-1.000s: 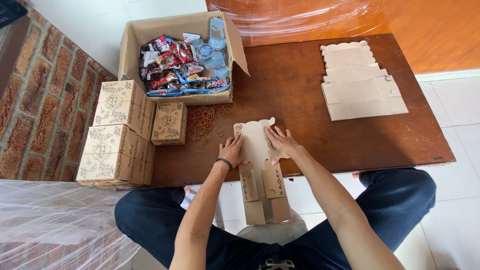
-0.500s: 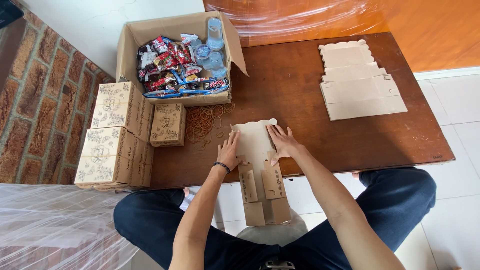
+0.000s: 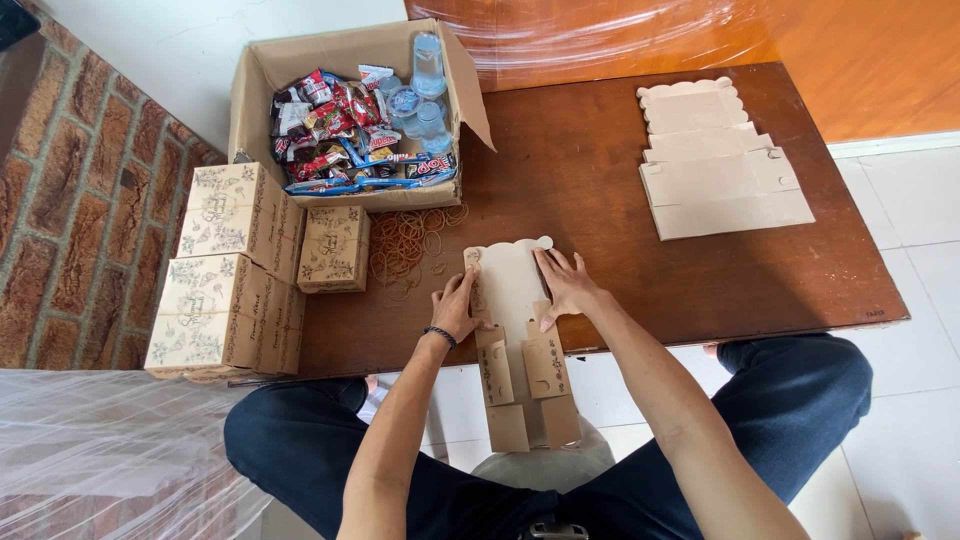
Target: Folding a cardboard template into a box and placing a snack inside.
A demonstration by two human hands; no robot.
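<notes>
Both hands press flat on an unfolded card blank (image 3: 512, 290) that lies at the near edge of the bench (image 3: 620, 200). The left hand (image 3: 455, 310) bears on its left flap, fingers spread, grip released, palm down. The right hand (image 3: 565, 285) does the same on the right side, nothing clasped. More than half of the blank hangs past the bench edge over the lap, with its tabs unsupported.

That overhang looks like the main risk: ease either palm and the blank could tip and slide off to the floor. Uneven pressure might crease the flap off its score line, giving a skewed box. Loose rubber bands (image 3: 410, 245) lie just beside the left hand and could get dragged under the card. The open carton (image 3: 350, 110), the finished boxes (image 3: 240, 270) and the spare blanks (image 3: 715, 165) are well apart
</notes>
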